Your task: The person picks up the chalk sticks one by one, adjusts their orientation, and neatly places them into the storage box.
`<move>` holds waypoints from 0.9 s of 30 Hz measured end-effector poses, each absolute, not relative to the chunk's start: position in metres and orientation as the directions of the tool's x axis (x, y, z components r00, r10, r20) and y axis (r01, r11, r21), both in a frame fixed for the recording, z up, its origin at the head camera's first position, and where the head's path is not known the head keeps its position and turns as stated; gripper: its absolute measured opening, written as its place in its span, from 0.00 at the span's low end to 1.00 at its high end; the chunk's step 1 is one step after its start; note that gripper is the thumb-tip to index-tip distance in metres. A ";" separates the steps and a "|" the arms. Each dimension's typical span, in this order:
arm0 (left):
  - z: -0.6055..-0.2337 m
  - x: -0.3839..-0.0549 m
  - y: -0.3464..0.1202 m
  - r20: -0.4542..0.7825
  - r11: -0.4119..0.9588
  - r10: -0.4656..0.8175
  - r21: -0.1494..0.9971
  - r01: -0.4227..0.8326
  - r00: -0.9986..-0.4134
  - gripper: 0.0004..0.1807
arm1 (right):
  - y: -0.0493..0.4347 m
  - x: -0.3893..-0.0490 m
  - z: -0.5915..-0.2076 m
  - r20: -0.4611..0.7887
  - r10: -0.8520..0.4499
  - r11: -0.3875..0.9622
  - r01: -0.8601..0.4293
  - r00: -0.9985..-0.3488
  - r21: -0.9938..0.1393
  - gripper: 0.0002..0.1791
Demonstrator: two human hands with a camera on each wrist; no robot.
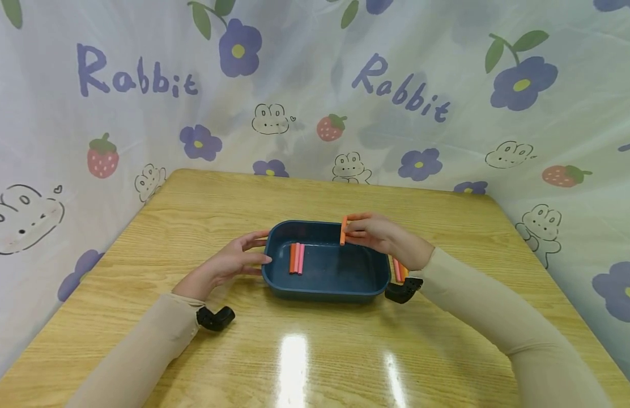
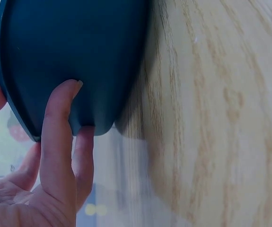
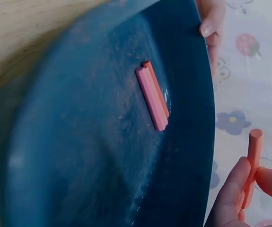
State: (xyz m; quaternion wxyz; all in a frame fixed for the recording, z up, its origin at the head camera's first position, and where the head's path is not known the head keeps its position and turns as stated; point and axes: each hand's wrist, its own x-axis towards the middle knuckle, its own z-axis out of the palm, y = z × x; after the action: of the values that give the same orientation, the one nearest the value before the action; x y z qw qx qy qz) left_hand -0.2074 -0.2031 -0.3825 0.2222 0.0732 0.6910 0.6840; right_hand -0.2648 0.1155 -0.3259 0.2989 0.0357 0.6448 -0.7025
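Observation:
My right hand pinches an orange chalk-like stick between thumb and fingers. In the head view the stick stands nearly upright, overlapping the far wall of a dark blue rectangular bin. Against the left end of that bin rests my left hand, its thumb and fingers extended; the left wrist view has fingertips on the outer wall. Inside, toward the left, a red-orange stick and two pink sticks lie side by side on the floor of the bin.
Just right of the bin, partly hidden by the right wrist, lie more sticks, among them a pink one and an orange one. Everything stands on a wooden table. A printed curtain hangs behind and at both sides.

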 end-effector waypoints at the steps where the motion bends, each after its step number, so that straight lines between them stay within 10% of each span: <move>1: -0.383 -0.207 -0.203 -0.208 0.054 0.404 0.978 -0.203 -0.891 0.42 | 0.113 -0.266 -0.326 -0.441 -0.380 0.014 0.471 -0.813 -0.882 0.32; 27: -0.385 -0.208 -0.205 -0.208 0.032 0.406 0.976 -0.214 -0.890 0.42 | 0.062 -0.283 -0.344 -0.620 -0.516 0.287 0.563 -0.591 -0.775 0.21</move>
State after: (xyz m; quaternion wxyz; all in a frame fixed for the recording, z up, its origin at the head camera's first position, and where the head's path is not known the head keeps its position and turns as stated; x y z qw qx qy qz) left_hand -0.2079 -0.2047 -0.3855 0.2238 0.0702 0.6825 0.6922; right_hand -0.2833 0.0622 -0.3440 0.4519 0.0178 0.6628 -0.5968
